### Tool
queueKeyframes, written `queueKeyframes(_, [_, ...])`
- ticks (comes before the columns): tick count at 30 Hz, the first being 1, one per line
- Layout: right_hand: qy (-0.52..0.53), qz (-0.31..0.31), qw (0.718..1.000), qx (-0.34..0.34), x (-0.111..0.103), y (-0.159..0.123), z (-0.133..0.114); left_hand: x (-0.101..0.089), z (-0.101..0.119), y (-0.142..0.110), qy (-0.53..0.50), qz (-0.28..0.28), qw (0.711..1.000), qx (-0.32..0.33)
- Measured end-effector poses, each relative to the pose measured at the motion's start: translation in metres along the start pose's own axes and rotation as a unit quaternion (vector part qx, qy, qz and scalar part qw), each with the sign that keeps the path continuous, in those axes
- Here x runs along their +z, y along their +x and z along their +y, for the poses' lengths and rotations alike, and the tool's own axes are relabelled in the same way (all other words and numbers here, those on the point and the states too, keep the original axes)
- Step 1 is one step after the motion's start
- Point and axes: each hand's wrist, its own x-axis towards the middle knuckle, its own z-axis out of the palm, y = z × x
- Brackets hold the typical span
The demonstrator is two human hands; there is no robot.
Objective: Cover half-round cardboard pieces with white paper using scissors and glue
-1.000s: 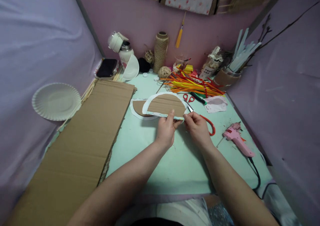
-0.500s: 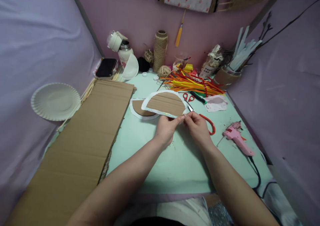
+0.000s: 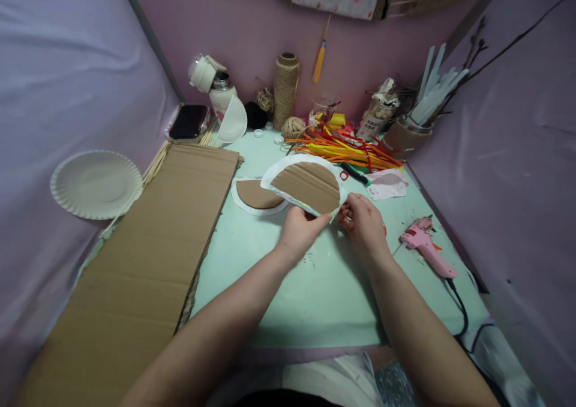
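My left hand (image 3: pixel 302 233) grips a half-circle of brown cardboard with a white border (image 3: pixel 310 185) by its lower straight edge, thumb toward the right corner. The piece is tilted, its right end lower. At that right corner, the fingers of my right hand (image 3: pixel 360 218) are pinched together on the rim. A second white-bordered cardboard half-circle (image 3: pixel 257 194) lies flat on the table, partly behind the held one. Scissors with red handles (image 3: pixel 344 175) rest beneath, mostly covered by the held piece and my right hand.
A long cardboard sheet (image 3: pixel 148 245) covers the left side, beside a paper plate (image 3: pixel 96 185). The pink glue gun (image 3: pixel 427 248) lies at the right with its cord. Orange and red pipe cleaners (image 3: pixel 346 147), a twine spool (image 3: pixel 287 89) and a bottle (image 3: pixel 221 98) stand along the back.
The held half-circle has turned clockwise, its right end dropping and shifting right. My left thumb has slid from its front to the right corner. My right hand has moved slightly right and up the rim.
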Motion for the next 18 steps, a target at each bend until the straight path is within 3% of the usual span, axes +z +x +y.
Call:
queueKeyframes(7, [-0.009,0.021,0.999,-0.029,0.0005,-0.0006,0.0031,-0.0038,-0.002,0.0027,0.089,0.007,0.996,-0.008])
queueKeyframes(12, [-0.081,0.015,0.993,-0.088,0.0012,-0.0042,0.0014,-0.0044,-0.0035,0.0047,0.087,0.006,0.996,-0.014])
queueKeyframes(18, [-0.106,-0.006,0.992,-0.072,-0.0016,-0.0041,0.0002,-0.0036,-0.0072,0.0041,0.048,0.003,0.998,-0.033])
